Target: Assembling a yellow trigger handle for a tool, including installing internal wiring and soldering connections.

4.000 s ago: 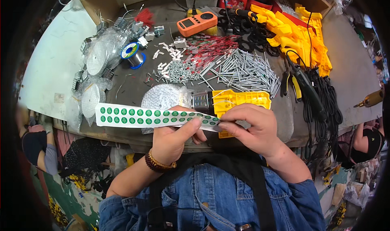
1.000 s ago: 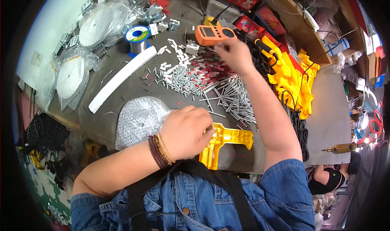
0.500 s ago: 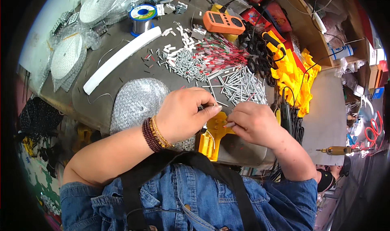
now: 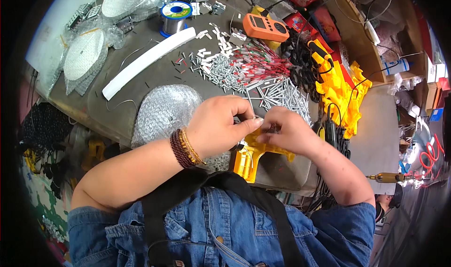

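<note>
At the near edge of the grey work surface (image 4: pixel 155 74), both hands meet over a yellow moulded-plastic housing (image 4: pixel 251 156) that lies flat on the surface, partly overhanging toward the person. The left hand (image 4: pixel 218 126), with beaded bracelets at the wrist, is closed in a pinch, thumb and forefinger tips pressed together on a small part too tiny to identify. The right hand (image 4: pixel 286 131) is curled, fingertips drawn in against the left fingertips; whether it grips anything of its own cannot be told. The housing appears light, rigid and smooth, so it would likely slide if pushed; its ribbed outer edges look like the safest place to hold it, and its thin webs may crack under twisting. Behind the hands lie a heap of short silver metal pins (image 4: pixel 277 95), a bundle of thin red-sleeved wires (image 4: pixel 256 62), an orange handheld meter (image 4: pixel 265 27), a long white foam strip (image 4: pixel 145 62), a blue-capped spool of solder wire (image 4: pixel 174 15), a dome of bubble wrap (image 4: pixel 164 109) and a stack of yellow plastic shells (image 4: pixel 340 91). Compared with one second earlier, the right hand no longer reaches toward the meter and wires; it has come back to join the left above the housing, and half a second ago the hands were already paired there.
</note>
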A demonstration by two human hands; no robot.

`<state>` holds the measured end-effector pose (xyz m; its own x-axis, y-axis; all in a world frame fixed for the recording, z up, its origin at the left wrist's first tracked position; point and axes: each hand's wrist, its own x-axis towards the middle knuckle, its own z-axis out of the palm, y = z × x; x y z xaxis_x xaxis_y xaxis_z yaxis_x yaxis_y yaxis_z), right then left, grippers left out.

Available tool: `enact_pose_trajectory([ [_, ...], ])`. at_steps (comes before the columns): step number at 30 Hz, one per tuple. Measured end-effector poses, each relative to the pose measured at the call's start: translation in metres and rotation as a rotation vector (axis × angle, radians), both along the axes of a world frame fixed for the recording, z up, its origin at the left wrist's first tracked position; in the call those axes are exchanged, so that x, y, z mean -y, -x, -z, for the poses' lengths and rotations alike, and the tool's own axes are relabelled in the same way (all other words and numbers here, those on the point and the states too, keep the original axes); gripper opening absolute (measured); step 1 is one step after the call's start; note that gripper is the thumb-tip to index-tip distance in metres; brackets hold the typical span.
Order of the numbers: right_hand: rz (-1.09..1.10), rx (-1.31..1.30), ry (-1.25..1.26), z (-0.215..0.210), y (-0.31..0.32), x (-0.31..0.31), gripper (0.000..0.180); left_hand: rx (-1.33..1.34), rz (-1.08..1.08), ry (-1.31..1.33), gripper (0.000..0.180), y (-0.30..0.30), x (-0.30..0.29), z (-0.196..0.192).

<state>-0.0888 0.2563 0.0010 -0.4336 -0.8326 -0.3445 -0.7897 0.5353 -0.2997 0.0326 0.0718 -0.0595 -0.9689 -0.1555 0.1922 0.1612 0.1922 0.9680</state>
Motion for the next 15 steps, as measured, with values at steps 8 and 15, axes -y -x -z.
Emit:
enact_pose_trajectory([
  [8, 0.166, 0.31, -0.27, 0.008, 0.016, 0.006, 0.044, -0.012, -0.014, 0.037, 0.018, 0.001, -0.003, 0.0],
  [15, -0.005, -0.16, 0.106, -0.016, -0.018, -0.006, 0.024, 0.033, 0.065, 0.008, 0.02, -0.001, -0.001, -0.002],
])
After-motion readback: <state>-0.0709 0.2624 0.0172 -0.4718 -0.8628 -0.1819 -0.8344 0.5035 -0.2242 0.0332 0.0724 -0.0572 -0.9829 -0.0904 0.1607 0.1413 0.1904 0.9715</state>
